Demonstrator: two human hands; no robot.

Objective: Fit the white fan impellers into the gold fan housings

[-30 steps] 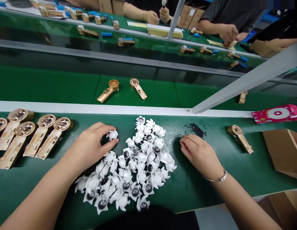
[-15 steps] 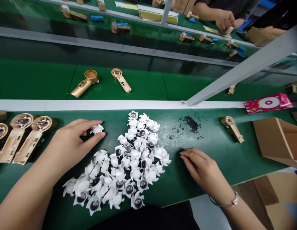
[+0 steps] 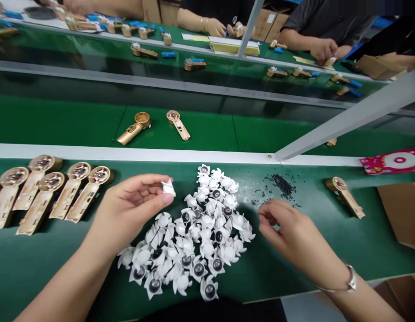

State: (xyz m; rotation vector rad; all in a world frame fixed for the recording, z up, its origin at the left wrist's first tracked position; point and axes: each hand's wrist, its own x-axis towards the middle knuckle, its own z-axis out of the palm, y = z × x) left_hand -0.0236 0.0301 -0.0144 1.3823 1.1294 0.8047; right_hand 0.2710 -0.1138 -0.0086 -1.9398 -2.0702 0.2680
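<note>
My left hand [image 3: 136, 201] pinches a small white fan blade piece [image 3: 168, 188] between thumb and fingers, left of the pile's upper part. A heap of white fan blades [image 3: 207, 221], some showing dark round hubs, covers the middle of the green table [image 3: 261, 273]. To the right of the heap, my right hand [image 3: 284, 223] hovers low with its fingertips pressed together; whatever lies between them, if anything, is too small to make out. Just beyond it are scattered tiny black parts [image 3: 283, 185].
Gold fan housings [image 3: 76, 179] stand in a group at the left; another housing [image 3: 344, 197] lies at the right near a cardboard box [image 3: 401, 214] and a pink packet [image 3: 391, 160]. A slanted grey post [image 3: 354, 116] rises behind. People's hands work across the line.
The view has shifted left, showing more housings. The white blade in my left hand has turned and sits nearer the heap. My right hand's fingers have curled inward, closer to the black parts.
</note>
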